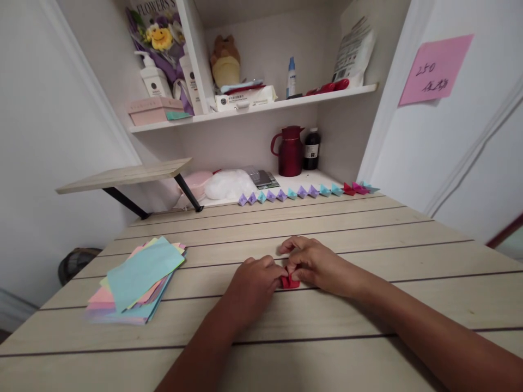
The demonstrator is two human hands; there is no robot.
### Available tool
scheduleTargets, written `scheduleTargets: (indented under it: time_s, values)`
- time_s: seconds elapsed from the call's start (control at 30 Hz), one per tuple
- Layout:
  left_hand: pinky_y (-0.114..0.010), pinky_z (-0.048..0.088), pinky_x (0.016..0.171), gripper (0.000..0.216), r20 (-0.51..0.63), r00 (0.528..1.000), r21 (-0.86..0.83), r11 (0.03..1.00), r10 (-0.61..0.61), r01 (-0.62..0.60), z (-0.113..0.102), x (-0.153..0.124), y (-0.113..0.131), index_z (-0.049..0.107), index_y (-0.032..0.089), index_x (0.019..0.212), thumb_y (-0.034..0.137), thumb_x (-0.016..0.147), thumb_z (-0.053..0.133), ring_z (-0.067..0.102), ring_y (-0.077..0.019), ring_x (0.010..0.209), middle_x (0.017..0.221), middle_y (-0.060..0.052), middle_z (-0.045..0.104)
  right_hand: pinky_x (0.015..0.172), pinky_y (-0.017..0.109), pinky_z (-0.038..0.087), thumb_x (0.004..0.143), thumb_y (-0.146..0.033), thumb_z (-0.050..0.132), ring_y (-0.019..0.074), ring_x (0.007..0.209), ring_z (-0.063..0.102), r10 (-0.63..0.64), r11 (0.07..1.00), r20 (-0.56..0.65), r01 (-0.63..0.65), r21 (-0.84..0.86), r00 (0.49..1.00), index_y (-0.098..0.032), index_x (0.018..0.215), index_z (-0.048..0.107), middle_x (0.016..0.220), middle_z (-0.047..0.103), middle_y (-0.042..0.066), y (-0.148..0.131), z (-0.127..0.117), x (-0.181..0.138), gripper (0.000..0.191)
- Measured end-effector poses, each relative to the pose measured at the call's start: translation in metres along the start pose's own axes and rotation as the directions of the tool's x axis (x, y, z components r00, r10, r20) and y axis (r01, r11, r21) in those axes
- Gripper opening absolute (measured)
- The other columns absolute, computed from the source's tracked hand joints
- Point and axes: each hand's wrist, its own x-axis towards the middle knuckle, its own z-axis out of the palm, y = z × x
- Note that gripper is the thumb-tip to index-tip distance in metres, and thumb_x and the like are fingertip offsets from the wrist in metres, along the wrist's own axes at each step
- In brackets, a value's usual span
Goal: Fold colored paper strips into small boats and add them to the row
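Bare forearms, hands gripping folded red paper.

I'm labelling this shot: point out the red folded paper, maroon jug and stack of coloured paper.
Red folded paper (291,283), head view: its lower front part.
Maroon jug (290,153), head view: the middle of its body.
Stack of coloured paper (142,272), head view: its blue top sheet.

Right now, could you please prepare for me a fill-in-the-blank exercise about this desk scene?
1. The left hand and the right hand touch folded paper coloured ____.
2. In this view, the dark bottle stands to the ____ of the jug.
3. The paper stack lies nearer the ____ hand.
Missing words: red; right; left.
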Motion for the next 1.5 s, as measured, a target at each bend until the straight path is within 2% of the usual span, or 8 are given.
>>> scheduleTargets:
  time_s: [0.47, 0.6, 0.77, 1.03, 1.17, 1.27, 1.37, 1.5]
  values:
    - [-0.027, 0.037, 0.074, 0.012, -0.028, 0.999, -0.072, 0.997, -0.029, 0.027, -0.002, -0.001, 0.001, 0.066, 0.025, 0.096, 0.021, 0.086, 0.060, 0.058, -0.0135, 0.078, 0.088, 0.004, 0.068, 0.093, 0.035, 0.045, 0.078, -0.013, 0.061, 0.0204, 0.103, 0.058, 0.077, 0.977, -0.068, -0.061, 0.206, 0.995, -0.024, 0.090, 0.068, 0.105, 0.062, 0.004, 0.012, 0.004, 0.003, 0.017]
    - [-0.026, 0.037, 0.074, 0.010, -0.061, 0.998, -0.076, 0.997, 0.002, -0.007, 0.000, -0.001, 0.001, 0.066, 0.025, 0.088, 0.021, 0.088, 0.057, 0.060, -0.0134, 0.080, 0.089, 0.004, 0.071, 0.085, 0.036, 0.048, 0.081, -0.024, 0.061, 0.0197, 0.093, 0.060, 0.213, 0.940, -0.158, -0.158, 0.303, 0.964, -0.025, 0.107, 0.063, 0.108, 0.062, 0.004, 0.014, 0.004, 0.003, 0.026]
    - [-0.026, 0.038, 0.075, 0.007, -0.080, 0.997, -0.109, 0.994, -0.002, -0.006, 0.000, -0.001, 0.001, 0.068, 0.026, 0.090, 0.027, 0.084, 0.065, 0.062, -0.0137, 0.078, 0.087, 0.004, 0.072, 0.084, 0.037, 0.049, 0.081, -0.027, 0.060, 0.0189, 0.087, 0.062, 0.343, 0.881, -0.234, -0.225, 0.415, 0.910, -0.023, 0.108, 0.062, 0.106, 0.067, 0.004, 0.021, 0.004, 0.004, 0.028]
    - [-0.025, 0.037, 0.072, 0.012, -0.139, 0.990, -0.088, 0.996, -0.015, 0.003, 0.006, 0.001, 0.000, 0.067, 0.024, 0.082, 0.028, 0.089, 0.059, 0.064, -0.0133, 0.078, 0.085, 0.005, 0.073, 0.082, 0.034, 0.050, 0.079, -0.027, 0.060, 0.0187, 0.087, 0.063, 0.347, 0.856, -0.204, -0.220, 0.468, 0.915, -0.022, 0.105, 0.064, 0.100, 0.068, 0.003, 0.027, 0.011, 0.005, 0.026]
    - [-0.025, 0.037, 0.071, 0.014, -0.201, 0.973, -0.090, 0.991, -0.115, 0.099, 0.003, 0.001, -0.003, 0.065, 0.023, 0.078, 0.027, 0.089, 0.057, 0.063, -0.0132, 0.075, 0.081, 0.005, 0.072, 0.080, 0.031, 0.049, 0.081, -0.029, 0.057, 0.0185, 0.088, 0.062, 0.346, 0.882, -0.232, -0.231, 0.410, 0.909, -0.022, 0.106, 0.063, 0.097, 0.068, 0.003, 0.034, 0.020, 0.008, 0.026]
    - [-0.024, 0.036, 0.069, 0.015, -0.305, 0.906, -0.127, 0.955, -0.293, 0.267, -0.001, 0.000, -0.015, 0.064, 0.023, 0.075, 0.024, 0.088, 0.056, 0.062, -0.0135, 0.076, 0.080, 0.004, 0.071, 0.075, 0.028, 0.047, 0.084, -0.031, 0.051, 0.0174, 0.082, 0.062, 0.396, 0.916, -0.256, -0.363, 0.170, 0.882, -0.024, 0.096, 0.066, 0.092, 0.068, 0.001, 0.038, 0.026, 0.018, 0.020]
    - [-0.024, 0.035, 0.066, 0.015, -0.427, 0.748, -0.174, 0.858, -0.509, 0.484, -0.003, 0.000, -0.040, 0.064, 0.023, 0.077, 0.024, 0.088, 0.053, 0.060, -0.0148, 0.075, 0.082, 0.002, 0.069, 0.071, 0.031, 0.042, 0.084, -0.027, 0.050, 0.0179, 0.073, 0.060, 0.388, 0.920, -0.266, -0.387, 0.057, 0.882, -0.025, 0.081, 0.066, 0.085, 0.068, 0.001, 0.038, 0.031, 0.032, 0.017]
    - [-0.024, 0.034, 0.063, 0.017, -0.478, 0.636, -0.227, 0.785, -0.605, 0.577, -0.004, 0.004, -0.084, 0.062, 0.022, 0.075, 0.018, 0.087, 0.049, 0.059, -0.0153, 0.072, 0.077, 0.001, 0.067, 0.074, 0.035, 0.036, 0.086, -0.025, 0.046, 0.0206, 0.076, 0.060, 0.334, 0.929, -0.275, -0.364, -0.064, 0.901, -0.024, 0.081, 0.062, 0.083, 0.067, 0.002, 0.033, 0.036, 0.042, 0.018]
